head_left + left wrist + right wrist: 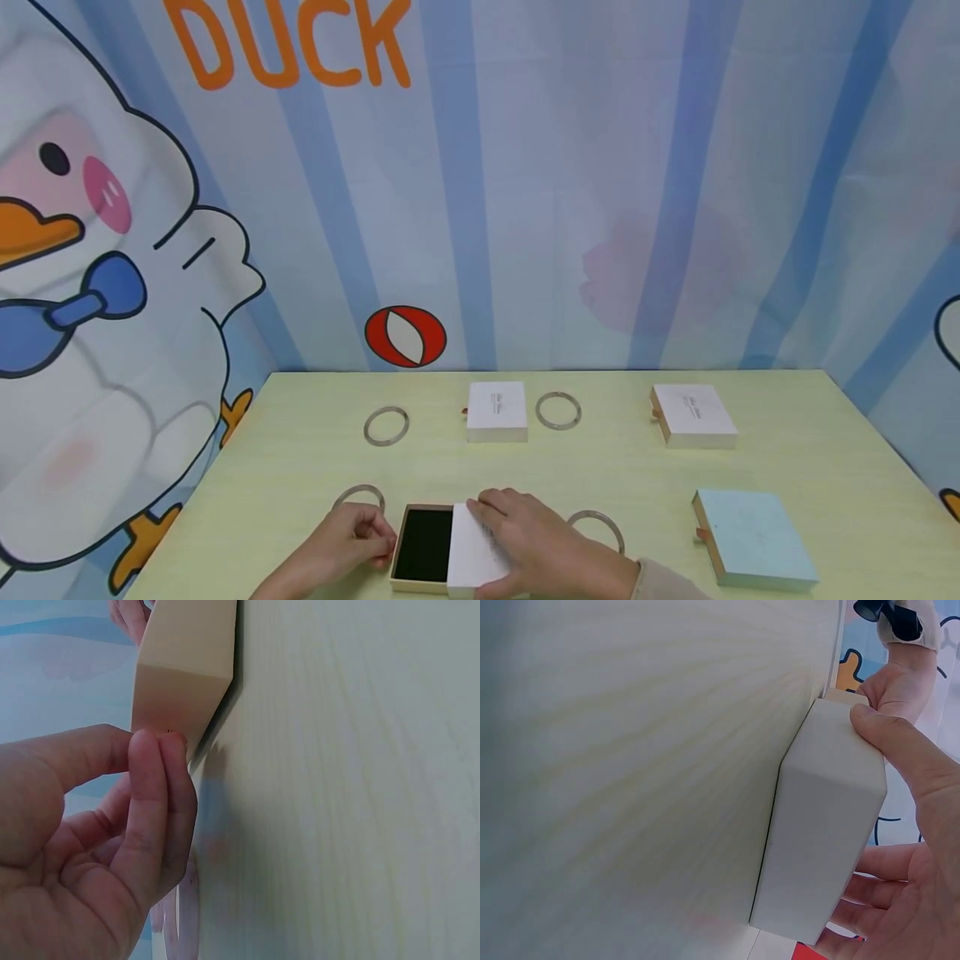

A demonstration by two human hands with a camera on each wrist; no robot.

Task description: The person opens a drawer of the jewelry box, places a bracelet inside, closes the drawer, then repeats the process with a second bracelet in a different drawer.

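In the head view a white drawer box (pixel 470 554) lies on the table at the front, its drawer (pixel 423 546) slid partly out to the left. The drawer has a tan rim and a black inside, with no item visible in it. My left hand (pixel 347 540) pinches at the drawer's left end, where the fingertips (pixel 148 754) cover the small pull tab. Across the white sleeve lies my right hand (pixel 536 542), gripping it by two opposite sides; its thumb (pixel 892 731) presses the near side. One bangle (pixel 360 489) shows behind the left hand, another (pixel 603 521) behind the right wrist.
Further back are two bangles, one on the left (pixel 386 426) and one in the middle (pixel 558 411). A white box (pixel 497 412) stands between them, and another white box (pixel 693 417) sits back right. A light blue box (pixel 757 537) lies front right. A printed curtain (pixel 555 167) hangs behind the table.
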